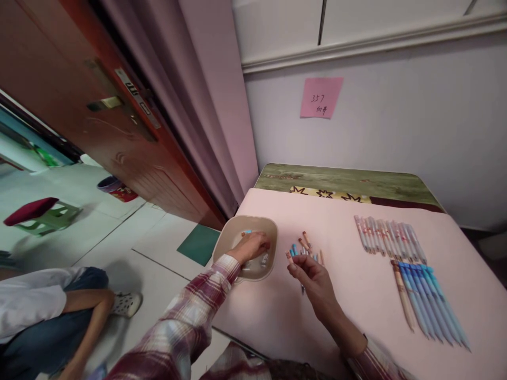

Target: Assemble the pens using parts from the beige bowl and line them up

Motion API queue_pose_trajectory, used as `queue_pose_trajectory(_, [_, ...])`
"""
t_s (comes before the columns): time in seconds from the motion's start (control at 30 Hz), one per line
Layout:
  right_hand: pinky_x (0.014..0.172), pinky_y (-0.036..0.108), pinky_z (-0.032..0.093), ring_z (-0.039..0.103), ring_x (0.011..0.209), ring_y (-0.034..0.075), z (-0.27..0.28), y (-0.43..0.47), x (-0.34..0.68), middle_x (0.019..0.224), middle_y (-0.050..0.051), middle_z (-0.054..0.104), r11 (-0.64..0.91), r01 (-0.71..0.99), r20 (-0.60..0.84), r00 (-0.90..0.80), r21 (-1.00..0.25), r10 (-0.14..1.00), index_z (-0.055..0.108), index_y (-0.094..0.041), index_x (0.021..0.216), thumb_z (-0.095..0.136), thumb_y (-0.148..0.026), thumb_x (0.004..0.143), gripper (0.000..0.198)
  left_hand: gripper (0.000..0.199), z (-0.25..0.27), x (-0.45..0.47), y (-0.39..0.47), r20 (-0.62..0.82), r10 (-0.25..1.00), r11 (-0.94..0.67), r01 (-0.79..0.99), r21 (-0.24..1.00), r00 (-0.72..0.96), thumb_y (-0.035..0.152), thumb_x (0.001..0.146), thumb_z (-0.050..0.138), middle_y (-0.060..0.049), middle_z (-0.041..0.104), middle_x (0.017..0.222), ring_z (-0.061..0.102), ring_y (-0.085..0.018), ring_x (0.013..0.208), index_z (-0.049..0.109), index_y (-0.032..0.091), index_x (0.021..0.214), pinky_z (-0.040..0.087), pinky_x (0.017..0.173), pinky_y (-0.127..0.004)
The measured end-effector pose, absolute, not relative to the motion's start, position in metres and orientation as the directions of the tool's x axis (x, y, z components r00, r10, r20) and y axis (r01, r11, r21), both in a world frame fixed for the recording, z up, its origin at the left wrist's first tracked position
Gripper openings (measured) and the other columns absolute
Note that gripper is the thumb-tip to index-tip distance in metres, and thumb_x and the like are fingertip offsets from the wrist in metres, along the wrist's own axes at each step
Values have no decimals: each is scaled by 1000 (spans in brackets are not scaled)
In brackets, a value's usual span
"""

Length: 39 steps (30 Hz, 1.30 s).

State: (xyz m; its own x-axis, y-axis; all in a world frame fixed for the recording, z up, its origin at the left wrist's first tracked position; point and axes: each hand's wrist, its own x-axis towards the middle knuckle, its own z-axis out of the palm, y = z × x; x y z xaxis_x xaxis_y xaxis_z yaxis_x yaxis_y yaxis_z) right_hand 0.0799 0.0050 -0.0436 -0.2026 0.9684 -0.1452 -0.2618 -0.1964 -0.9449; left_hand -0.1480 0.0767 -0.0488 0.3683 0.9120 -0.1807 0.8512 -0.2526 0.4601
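Note:
My left hand [250,248] reaches into the beige plastic basin [222,240] at the table's left edge. Its fingers curl down near the right inner wall, and whatever they grip is hidden. Small blue and brown pieces [247,233] and some clear ones lie in the basin around it. Over the table, my right hand [315,282] pinches a short tan pen part [289,257] with a brown top between thumb and forefinger. Just behind that hand lies a loose group of brown pen parts [304,240] and blue pen parts [293,249], partly covered by the fingers.
On the pink tabletop [269,316], a row of clear pen barrels [390,238] lies at the right, above a row of blue pens [431,303] and a brown pen [403,298]. A wall with a pink note [321,98] stands behind. At left, a person [51,316] sits near the door [130,137].

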Motion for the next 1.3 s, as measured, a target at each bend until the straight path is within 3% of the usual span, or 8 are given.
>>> queue_pose_trajectory(0.2, [66,26,44,53,70,14,-42,5,82,74,1,61,-189,-271,-136,-203,-944,970,67,-18,85,76,-44,71,30,13,-53,-146,77,-141,900,-298,818,493,413,12,71,56,-5,68,86,60,-20,83,67,18,74,42,75,-27])
queue_pose_trajectory(0.4, [66,26,43,54,71,14,-46,5,83,76,1,63,-136,-218,-88,-216,-967,972,69,-19,88,72,-42,77,26,18,-19,-143,53,10,979,-179,831,527,205,17,84,44,-6,64,81,57,-18,75,62,16,87,42,71,-29])
queue_pose_trajectory(0.43, [66,26,43,55,71,15,-47,6,83,76,2,64,-117,-194,-73,-219,-974,973,69,-19,88,70,-42,79,25,18,-12,-139,44,34,985,-158,807,569,169,20,87,43,-5,64,81,57,-17,74,61,17,89,43,69,-27])
queue_pose_trajectory(0.53, [66,27,44,56,71,16,-51,6,81,78,3,66,-59,-128,-27,-241,-990,970,71,-19,90,67,-41,82,23,14,6,-124,19,13,998,-43,519,854,63,28,84,55,-2,64,75,58,-14,66,63,17,88,45,62,-24])
queue_pose_trajectory(0.63, [68,27,44,57,73,16,-53,5,80,81,3,67,-29,-108,0,-261,-994,965,71,-20,92,65,-40,84,22,15,13,-110,4,-43,998,27,341,940,39,27,82,59,-3,67,75,61,-15,66,66,16,89,49,62,-25])
queue_pose_trajectory(0.77, [68,27,45,58,73,16,-52,2,81,81,3,68,-16,-96,9,-258,-995,966,71,-20,92,65,-39,84,21,15,18,-102,0,-11,999,-9,398,918,49,23,85,57,-2,69,73,63,-14,67,69,17,90,50,65,-25])
queue_pose_trajectory(1.03, [65,26,46,58,71,16,-48,-2,83,78,3,67,-20,-140,15,-247,-990,969,71,-18,89,65,-40,83,23,17,35,-94,-1,156,973,-230,659,716,169,17,86,55,-4,73,87,66,-17,81,71,21,91,48,75,-28])
queue_pose_trajectory(1.3, [62,26,44,55,68,15,-48,-2,81,74,2,65,-52,-145,-12,-262,-988,965,72,-19,88,66,-43,82,25,20,36,-94,-3,138,965,-257,717,648,221,19,90,50,-5,72,88,66,-18,82,70,21,93,48,75,-29])
